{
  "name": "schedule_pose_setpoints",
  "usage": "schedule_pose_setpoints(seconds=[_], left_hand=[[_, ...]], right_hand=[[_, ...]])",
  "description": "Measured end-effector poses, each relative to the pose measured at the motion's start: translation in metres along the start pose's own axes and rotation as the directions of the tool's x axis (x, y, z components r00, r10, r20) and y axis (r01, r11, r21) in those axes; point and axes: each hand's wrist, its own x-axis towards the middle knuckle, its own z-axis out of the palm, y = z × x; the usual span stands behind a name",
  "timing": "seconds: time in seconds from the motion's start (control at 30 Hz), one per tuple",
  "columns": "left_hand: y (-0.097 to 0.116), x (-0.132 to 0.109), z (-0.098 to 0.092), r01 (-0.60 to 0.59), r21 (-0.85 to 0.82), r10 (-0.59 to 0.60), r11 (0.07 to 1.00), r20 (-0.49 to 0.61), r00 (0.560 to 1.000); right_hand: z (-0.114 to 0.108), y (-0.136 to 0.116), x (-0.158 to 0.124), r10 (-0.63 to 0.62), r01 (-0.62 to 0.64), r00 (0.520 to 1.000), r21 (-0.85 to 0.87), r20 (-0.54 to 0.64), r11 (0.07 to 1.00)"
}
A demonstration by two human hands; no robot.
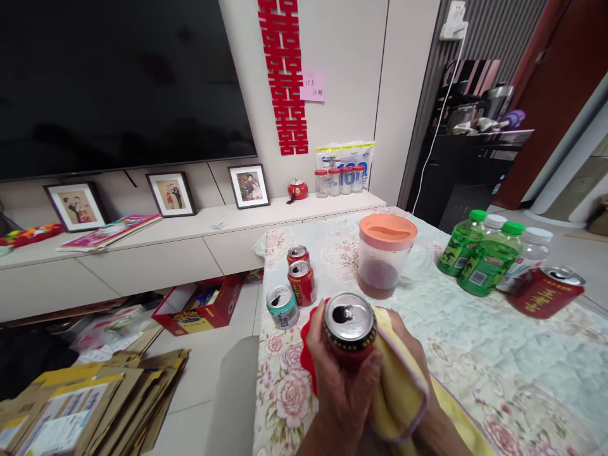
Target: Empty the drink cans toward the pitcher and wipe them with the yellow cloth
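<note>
Far left: a dark television point(123, 76) above a white cabinet point(142, 259), whose top bears three framed photographs point(76, 207) and some magazines point(114, 233). On the floor below, a pile of cardboard mailers point(95, 405); to its right, an open red box point(202, 305).

Left edge of the table, on a floral tablecloth point(289, 399): a teal can point(284, 308) stands upright, nearest the viewer, with two red cans point(302, 284) upright just behind it. A red scalloped dish point(308, 354) shows partly behind the left hand point(339, 386).

Centre: the left hand is curled around the held can point(350, 323), fingers on its left side, thumb on its right. The held can is raised in front of the dish, top tilted toward the viewer, mouth opened. Immediately right, the right hand point(408, 342) is bent around a yellow cloth point(401, 386), which lies against the can's right side; its fingertips are hidden.

Behind the hands: a clear pitcher point(384, 256) with an orange lid, dark liquid inside. Far right: two green bottles point(489, 266) and two white-capped bottles point(529, 256) grouped closely, then a large-looking red can point(546, 291) beside them, upright.
</note>
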Motion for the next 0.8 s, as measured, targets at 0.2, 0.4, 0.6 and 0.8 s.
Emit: schedule_pose_setpoints(seconds=[0.2,0.4,0.6,0.8], left_hand=[[0.002,0.019,0.003,-0.034,0.006,0.034,0.999,-0.194,0.98],[-0.002,0.019,0.009,0.109,-0.108,-0.124,0.988,-0.137,0.983],[0.001,0.016,0.007,0.382,-0.191,-0.391,0.904,-0.01,0.921],[0.004,0.022,0.006,0.463,-0.166,-0.471,0.871,-0.014,0.882]], right_hand=[[0.015,0.0,-0.002,0.066,-0.153,0.974,-0.413,-0.216,0.898],[0.019,-0.004,0.0,0.077,-0.053,0.994,-0.27,0.077,0.961],[0.008,-0.012,0.004,0.111,-0.108,0.993,-0.066,0.05,0.992],[-0.014,-0.001,0.003,0.323,-0.319,0.895,0.065,-0.309,0.946]])
